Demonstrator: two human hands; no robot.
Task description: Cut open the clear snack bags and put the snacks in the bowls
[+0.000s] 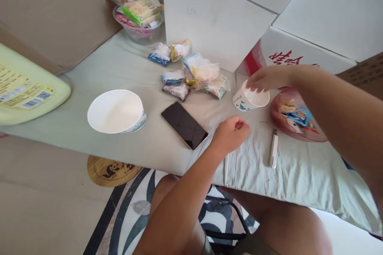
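Observation:
My right hand [271,78] reaches over a white paper cup [244,101] with blue leaf prints, its fingers bent down at the opening. The fingertips are blurred, so I cannot tell whether they hold anything. My left hand [231,134] rests closed on the cloth in front of the cup, its fingers curled with nothing visible in them. A dark-screened phone [184,124] lies left of that hand. Beyond it, several wrapped snack packets [206,73] are grouped together. To the right, a white box cutter [273,151] lies beside a reddish clear bowl [277,121] of packets.
A large white paper tub [115,111] stands on the left of the cloth-covered surface [161,155]. Behind are a clear bowl [139,34] of snacks, white boxes [209,12] and a cardboard box [60,12]. A pale yellow bottle [26,87] juts in at far left.

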